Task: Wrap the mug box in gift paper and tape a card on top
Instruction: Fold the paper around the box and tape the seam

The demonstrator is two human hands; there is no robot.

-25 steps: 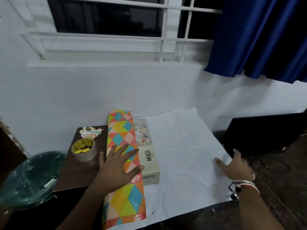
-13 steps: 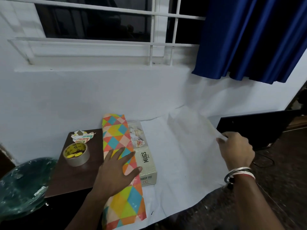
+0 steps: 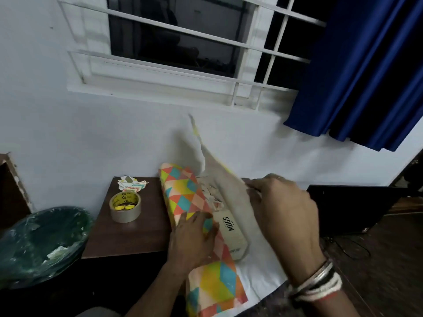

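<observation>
Presses patterned gift paper (image 3: pixel 183 197) onto the mug box (image 3: pixel 231 227) lying on the brown surface (image 3: pixel 137 236), left grip (image 3: pixel 192 243) flat-fingered; pinches the paper's raised white flap in right grip (image 3: pixel 286 216).

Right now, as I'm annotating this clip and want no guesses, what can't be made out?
Head view only:
- Box: only the MUGS strip shows; paper under the left hand and the flap raised by the right hand hide the rest.
- Flap's top edge: motion-blurred.
- Scraps behind the tape: too small to tell whether a card is there.
- Bin: cut off by the left edge.
</observation>
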